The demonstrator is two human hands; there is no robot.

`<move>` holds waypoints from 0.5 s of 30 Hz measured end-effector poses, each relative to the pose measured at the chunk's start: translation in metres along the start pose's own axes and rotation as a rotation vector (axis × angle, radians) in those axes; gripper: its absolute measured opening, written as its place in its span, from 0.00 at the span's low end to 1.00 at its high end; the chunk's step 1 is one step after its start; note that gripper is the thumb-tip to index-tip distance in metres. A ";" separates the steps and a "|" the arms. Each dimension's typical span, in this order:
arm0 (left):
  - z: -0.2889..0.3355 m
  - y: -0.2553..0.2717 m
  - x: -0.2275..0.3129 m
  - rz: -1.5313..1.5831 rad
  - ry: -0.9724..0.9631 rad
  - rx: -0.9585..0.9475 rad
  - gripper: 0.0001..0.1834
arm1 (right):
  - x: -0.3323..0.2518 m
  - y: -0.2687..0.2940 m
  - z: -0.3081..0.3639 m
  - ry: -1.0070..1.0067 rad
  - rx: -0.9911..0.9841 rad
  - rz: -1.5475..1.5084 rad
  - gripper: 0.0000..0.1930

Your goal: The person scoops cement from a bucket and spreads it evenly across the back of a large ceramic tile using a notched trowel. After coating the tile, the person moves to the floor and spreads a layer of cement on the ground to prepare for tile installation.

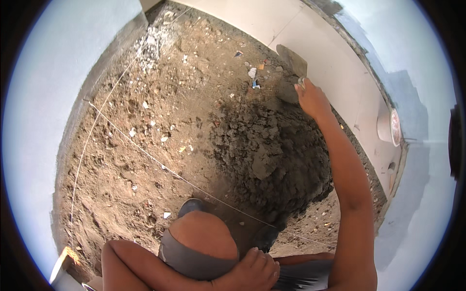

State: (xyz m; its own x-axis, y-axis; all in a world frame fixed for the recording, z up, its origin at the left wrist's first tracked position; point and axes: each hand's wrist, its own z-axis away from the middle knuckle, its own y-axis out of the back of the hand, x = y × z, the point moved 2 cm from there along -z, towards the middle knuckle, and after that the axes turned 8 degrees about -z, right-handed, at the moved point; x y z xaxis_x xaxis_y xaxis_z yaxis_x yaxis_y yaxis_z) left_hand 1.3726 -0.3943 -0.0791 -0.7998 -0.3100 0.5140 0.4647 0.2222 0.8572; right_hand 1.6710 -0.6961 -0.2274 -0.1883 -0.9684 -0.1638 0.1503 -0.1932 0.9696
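Observation:
My right hand [313,97] is stretched far forward, closed on the handle of a trowel [292,59]. The trowel's flat grey blade lies over the edge of the pale tiles, beside the soil. Just nearer than that hand is a heap of dark wet mortar [272,155], lumpy and spread on the ground. My left hand [255,270] rests in my lap beside my bent knee, its fingers loosely laid and nothing seen in them. Its palm side is hidden.
Sandy soil [145,155] with pebbles and tile chips covers the ground on the left. A white string [184,179] crosses it low, joining another line near the left wall. Pale floor tiles [349,92] run along the right, with a white bucket [388,127] on them. Blue walls flank both sides.

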 end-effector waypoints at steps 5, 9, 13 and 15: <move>0.007 -0.009 -0.013 -0.004 0.072 0.159 0.18 | -0.041 -0.029 -0.067 -0.001 -0.058 0.081 0.23; 0.011 -0.022 -0.017 -0.006 0.132 0.251 0.17 | -0.053 -0.044 -0.103 -0.096 -0.143 0.183 0.23; 0.013 -0.020 -0.018 0.004 0.156 0.262 0.17 | -0.053 -0.047 -0.116 -0.215 -0.155 0.141 0.22; 0.013 -0.019 -0.020 0.044 0.141 0.241 0.17 | -0.049 -0.042 -0.116 -0.226 -0.146 0.096 0.22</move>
State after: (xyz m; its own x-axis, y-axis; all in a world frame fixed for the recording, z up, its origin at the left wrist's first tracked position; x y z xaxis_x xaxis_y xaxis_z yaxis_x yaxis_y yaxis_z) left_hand 1.3748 -0.3803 -0.1062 -0.7120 -0.4174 0.5647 0.3805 0.4466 0.8098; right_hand 1.7863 -0.6590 -0.2807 -0.3755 -0.9267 -0.0118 0.3127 -0.1387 0.9397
